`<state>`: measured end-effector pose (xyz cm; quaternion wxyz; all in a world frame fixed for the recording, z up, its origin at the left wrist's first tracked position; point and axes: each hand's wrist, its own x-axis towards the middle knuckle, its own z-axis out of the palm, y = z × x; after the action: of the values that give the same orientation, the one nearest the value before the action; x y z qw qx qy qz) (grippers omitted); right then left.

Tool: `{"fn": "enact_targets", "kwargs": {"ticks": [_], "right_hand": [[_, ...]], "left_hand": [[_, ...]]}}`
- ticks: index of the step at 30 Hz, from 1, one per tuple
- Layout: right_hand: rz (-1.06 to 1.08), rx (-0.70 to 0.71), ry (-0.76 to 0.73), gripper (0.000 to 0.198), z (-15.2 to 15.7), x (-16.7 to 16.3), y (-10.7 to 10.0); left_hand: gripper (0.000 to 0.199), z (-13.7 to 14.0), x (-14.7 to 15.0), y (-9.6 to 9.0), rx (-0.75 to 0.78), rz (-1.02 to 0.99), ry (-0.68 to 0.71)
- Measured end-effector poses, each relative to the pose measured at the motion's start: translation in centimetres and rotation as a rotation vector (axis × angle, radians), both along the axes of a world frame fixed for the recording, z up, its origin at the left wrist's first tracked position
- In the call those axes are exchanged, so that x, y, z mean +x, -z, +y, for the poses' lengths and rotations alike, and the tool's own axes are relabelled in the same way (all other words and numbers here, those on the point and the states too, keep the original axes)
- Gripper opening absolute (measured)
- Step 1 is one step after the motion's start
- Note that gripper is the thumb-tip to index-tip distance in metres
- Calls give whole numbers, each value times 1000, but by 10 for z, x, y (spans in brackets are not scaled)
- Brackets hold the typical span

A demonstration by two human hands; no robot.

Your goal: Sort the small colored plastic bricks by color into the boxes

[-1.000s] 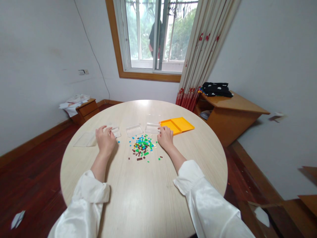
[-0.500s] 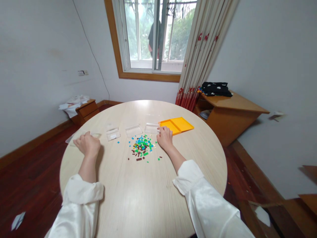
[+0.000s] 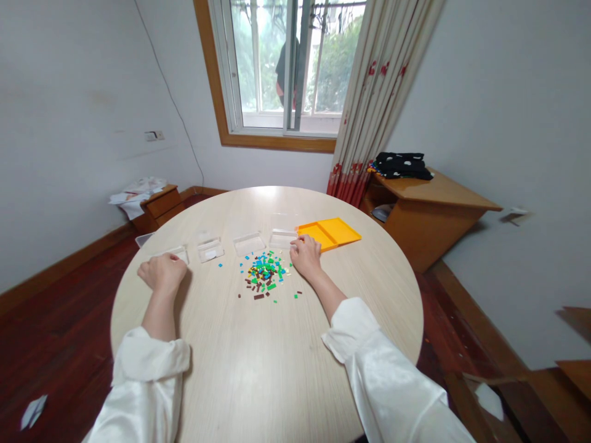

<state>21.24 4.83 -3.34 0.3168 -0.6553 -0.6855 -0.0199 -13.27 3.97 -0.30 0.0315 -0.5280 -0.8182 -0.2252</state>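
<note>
My left hand [image 3: 162,271] is at the table's left side, fingers curled and partly hidden. It overlaps the near side of a clear plastic box [image 3: 181,251], whose lid [image 3: 144,240] lies open behind it. What the fingers grip, if anything, is hidden. My right hand [image 3: 305,255] rests with bent, slightly parted fingers and nothing visible in them. It lies between an open yellow-orange plastic case [image 3: 342,230] and another clear box [image 3: 282,239]. Between my hands is a loose pile of small building bricks [image 3: 265,269] in green, blue, brown and yellow.
Two more clear boxes, one small [image 3: 211,250] and one wider [image 3: 249,244], stand behind the bricks on the round wooden table [image 3: 258,369]. A wooden cabinet [image 3: 443,191] with folded dark cloth is at the right. A person shows beyond the window [image 3: 268,67].
My left hand has shifted slightly down, and the clear lid beside it has swung back and away, showing more of the box. My right hand has barely moved; the bricks look the same.
</note>
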Motion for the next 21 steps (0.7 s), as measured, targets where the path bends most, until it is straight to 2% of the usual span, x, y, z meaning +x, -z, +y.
{"fn": "enact_targets", "kwargs": {"ticks": [1,2,6,11,16,21], "right_hand": [[3,-5,10,24,0,0,0],[4,-11,21,24,1,0,0],[-13,-43,47,24,1,1,1],[-51,-84,53,22,-2,2,-1],[-95,-83,63,21,-3,3,-2],[-96,-78,72,20,-3,5,-3]], "left_hand": [[36,0,5,-1,17,5,-78],[41,-1,10,-2,32,11,-80],[51,0,26,-2,-44,15,66],[43,5,30,6,-119,41,193],[32,7,43,13,-113,58,307],[31,7,58,14,-109,38,370]]}}
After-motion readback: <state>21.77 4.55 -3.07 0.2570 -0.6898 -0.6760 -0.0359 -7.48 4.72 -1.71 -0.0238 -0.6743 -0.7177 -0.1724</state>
